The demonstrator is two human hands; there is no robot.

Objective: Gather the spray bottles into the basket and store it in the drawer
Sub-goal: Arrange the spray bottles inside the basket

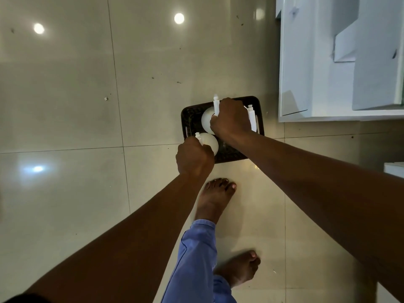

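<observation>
A dark woven basket point(255, 102) stands on the tiled floor beside a white cabinet. My left hand point(193, 157) is shut on a white spray bottle point(210, 142) at the basket's near left corner, over the rim. My right hand point(230, 120) is shut around the heads of two more white spray bottles inside the basket: a round-bodied one point(206, 121) on the left and one whose nozzle point(251, 117) shows on the right. The rest of that right bottle is hidden by my hand.
A white cabinet with an open drawer point(314, 62) is to the right of the basket. My bare feet point(215, 200) stand on the glossy floor tiles just behind the basket. Another white edge point(393, 169) shows at the far right.
</observation>
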